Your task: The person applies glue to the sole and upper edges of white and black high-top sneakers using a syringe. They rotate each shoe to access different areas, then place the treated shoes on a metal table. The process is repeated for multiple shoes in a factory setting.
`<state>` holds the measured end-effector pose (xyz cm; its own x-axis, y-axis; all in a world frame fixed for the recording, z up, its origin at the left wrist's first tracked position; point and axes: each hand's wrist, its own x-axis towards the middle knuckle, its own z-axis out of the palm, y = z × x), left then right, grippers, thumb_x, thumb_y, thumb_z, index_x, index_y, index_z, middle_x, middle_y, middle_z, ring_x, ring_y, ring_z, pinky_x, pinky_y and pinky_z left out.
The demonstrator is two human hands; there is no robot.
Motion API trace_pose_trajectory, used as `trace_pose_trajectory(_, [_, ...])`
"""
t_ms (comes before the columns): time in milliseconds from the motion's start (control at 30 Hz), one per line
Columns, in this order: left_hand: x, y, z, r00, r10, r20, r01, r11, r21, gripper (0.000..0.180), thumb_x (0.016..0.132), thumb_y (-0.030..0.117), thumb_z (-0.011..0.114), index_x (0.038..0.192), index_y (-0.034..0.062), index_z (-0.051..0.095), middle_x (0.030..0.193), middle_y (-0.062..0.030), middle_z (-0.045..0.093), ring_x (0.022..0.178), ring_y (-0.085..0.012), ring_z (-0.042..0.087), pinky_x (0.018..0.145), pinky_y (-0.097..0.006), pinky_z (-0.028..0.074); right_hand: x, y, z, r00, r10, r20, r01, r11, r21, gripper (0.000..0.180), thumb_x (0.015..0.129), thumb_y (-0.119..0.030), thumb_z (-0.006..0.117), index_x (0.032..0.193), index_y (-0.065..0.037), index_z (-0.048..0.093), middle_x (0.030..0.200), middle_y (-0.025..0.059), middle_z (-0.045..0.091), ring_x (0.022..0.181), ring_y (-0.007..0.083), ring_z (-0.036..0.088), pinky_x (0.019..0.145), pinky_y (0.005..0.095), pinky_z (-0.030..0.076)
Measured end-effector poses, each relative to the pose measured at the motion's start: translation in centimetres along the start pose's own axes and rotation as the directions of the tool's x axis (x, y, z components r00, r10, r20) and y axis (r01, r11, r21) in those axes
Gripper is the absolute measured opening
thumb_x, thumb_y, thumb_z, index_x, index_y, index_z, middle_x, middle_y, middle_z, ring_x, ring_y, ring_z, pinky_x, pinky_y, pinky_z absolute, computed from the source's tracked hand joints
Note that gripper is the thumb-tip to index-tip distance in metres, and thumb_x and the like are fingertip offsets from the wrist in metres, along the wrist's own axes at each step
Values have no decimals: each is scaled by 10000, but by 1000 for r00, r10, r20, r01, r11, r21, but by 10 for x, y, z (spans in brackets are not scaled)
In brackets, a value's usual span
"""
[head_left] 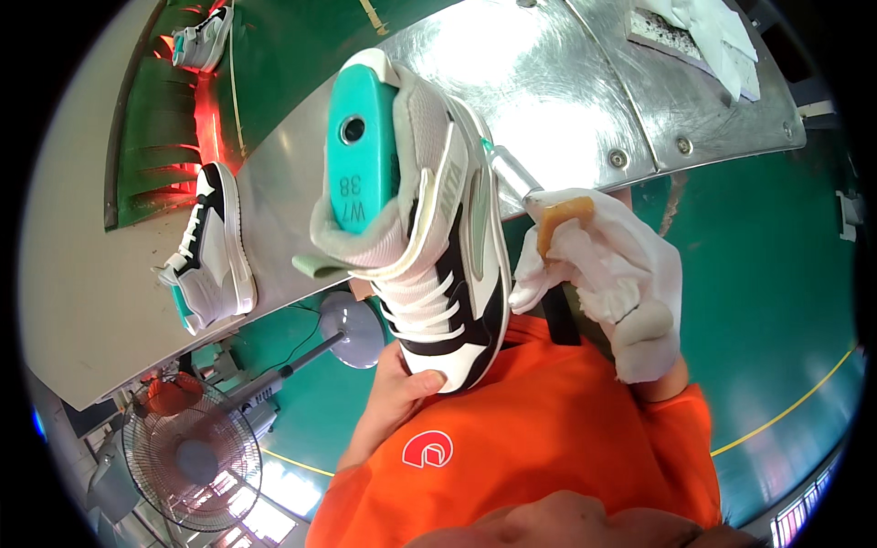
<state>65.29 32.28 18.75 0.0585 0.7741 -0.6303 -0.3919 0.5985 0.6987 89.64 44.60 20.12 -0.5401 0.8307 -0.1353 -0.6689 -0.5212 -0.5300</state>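
Observation:
A sneaker [443, 265] in white, black and pale green stands tilted before me, toe toward me, with a teal shoe last [365, 151] filling its opening. My bare left hand [397, 388] is closed around the toe, thumb on top. My right hand [626, 283], in a white glove, is beside the shoe's outer side. Its fingers are closed on a slim silvery tool [516, 173], whose greenish tip meets the shoe's edge near the heel. A tan-orange patch [562, 219] shows at the gloved fingers; I cannot tell what it is.
A shiny metal table [585, 91] lies ahead, with white cloths [717, 41] on a block at its far right. Left, another sneaker [215, 251] rests on a grey surface, and a farther one [203, 41] sits by a red-lit strip curtain [160, 137]. A fan [192, 457] stands lower left.

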Motion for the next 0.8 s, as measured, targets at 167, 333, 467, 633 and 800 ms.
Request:
trace_pose_trajectory(167, [10, -12, 5, 994, 58, 91, -51, 996, -77, 722, 765, 256, 793, 1304, -86, 457, 1251, -146, 588, 1138, -237, 584, 972, -358, 461, -3, 4, 7, 998, 34, -43, -33, 999, 22, 808, 684, -59, 747, 1366, 92, 341, 1077, 105, 546, 982, 203, 556, 925, 320, 462])
trace_pose_trajectory(333, [15, -18, 9, 985, 106, 137, -80, 979, -186, 754, 778, 269, 794, 1333, -81, 422, 1299, -150, 553, 1187, -242, 554, 1004, -364, 442, -12, 11, 11, 997, 56, -45, -60, 995, -86, 831, 714, -176, 790, 1384, 46, 351, 1138, 105, 550, 1025, 199, 558, 921, 318, 474])
trace_pose_trajectory(467, [15, -19, 8, 983, 96, 154, -63, 976, -210, 733, 790, 262, 782, 1332, -79, 425, 1293, -145, 559, 1180, -234, 558, 1000, -360, 447, -13, 19, 8, 994, -58, 95, 79, 967, -241, 933, 609, -171, 833, 1373, 69, 354, 1175, 127, 547, 1009, 208, 572, 912, 313, 473])
trace_pose_trajectory(633, [12, -12, -7, 988, 108, 111, -86, 980, -181, 737, 776, 275, 772, 1328, -78, 434, 1278, -143, 572, 1161, -219, 568, 992, -340, 446, -21, 15, 4, 958, -250, 138, 278, 924, -262, 1022, 482, -152, 838, 1336, 132, 355, 1108, 172, 579, 983, 272, 600, 905, 340, 468])
trace_pose_trajectory(800, [18, 59, -70, 835, 497, -236, -457, 866, 204, 667, 780, 214, 713, 1324, -78, 460, 1128, -105, 638, 991, -166, 626, 871, -283, 490, -14, -9, -1, 865, -501, 22, 395, 652, -647, 1003, 607, -634, 752, 1275, 37, 422, 1054, 209, 587, 1043, 354, 571, 920, 443, 434])
